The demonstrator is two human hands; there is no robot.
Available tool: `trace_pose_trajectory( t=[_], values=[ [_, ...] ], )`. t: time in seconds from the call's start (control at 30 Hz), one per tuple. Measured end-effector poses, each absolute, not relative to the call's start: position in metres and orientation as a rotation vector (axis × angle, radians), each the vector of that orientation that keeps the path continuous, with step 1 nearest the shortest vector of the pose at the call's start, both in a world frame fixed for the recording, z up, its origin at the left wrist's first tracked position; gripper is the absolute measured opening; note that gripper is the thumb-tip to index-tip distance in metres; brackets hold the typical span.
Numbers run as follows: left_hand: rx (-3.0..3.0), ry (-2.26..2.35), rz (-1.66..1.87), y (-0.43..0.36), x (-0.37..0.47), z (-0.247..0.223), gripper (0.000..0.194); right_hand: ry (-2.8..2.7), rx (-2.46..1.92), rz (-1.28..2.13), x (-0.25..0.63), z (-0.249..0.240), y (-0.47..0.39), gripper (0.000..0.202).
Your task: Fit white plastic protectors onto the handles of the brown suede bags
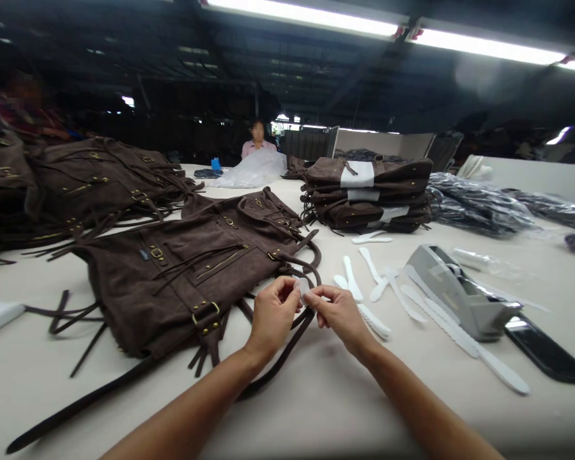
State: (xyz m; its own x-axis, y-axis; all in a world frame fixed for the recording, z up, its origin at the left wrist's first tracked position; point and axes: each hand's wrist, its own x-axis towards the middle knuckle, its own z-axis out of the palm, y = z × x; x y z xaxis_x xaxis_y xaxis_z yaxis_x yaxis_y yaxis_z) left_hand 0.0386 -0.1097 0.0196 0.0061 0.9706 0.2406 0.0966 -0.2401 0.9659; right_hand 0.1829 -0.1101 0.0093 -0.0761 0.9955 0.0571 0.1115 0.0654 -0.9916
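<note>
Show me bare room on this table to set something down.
Front right: bare table, bordered by the right forearm, white strips and phone. Front middle: a patch between that arm and the left forearm, below the hanging strap. Crowded: right of the right hand, strips and tape dispenser; left of the left hand, the bag.
</note>
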Motion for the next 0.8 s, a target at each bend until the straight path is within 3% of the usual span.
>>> trace_pose_trajectory(
  t=[0.47, 0.63, 0.8],
  values=[
    [2.030, 1.262, 1.301, -0.119, 0.037, 0.027, 0.019, -1.271, -1.128, 1.410, 0.188, 0.011, -0.110, 0.040],
    [1.757, 1.279, 1.273, -0.118, 0.035, 0.029, 0.020, -1.187, -0.983, 1.414, 0.185, 0.007, -0.111, 0.044],
    [1.976, 1.269, 1.277, -0.121, 0.034, 0.031, 0.019, -1.119, -1.002, 1.495, 0.186, 0.013, -0.112, 0.042]
  ],
)
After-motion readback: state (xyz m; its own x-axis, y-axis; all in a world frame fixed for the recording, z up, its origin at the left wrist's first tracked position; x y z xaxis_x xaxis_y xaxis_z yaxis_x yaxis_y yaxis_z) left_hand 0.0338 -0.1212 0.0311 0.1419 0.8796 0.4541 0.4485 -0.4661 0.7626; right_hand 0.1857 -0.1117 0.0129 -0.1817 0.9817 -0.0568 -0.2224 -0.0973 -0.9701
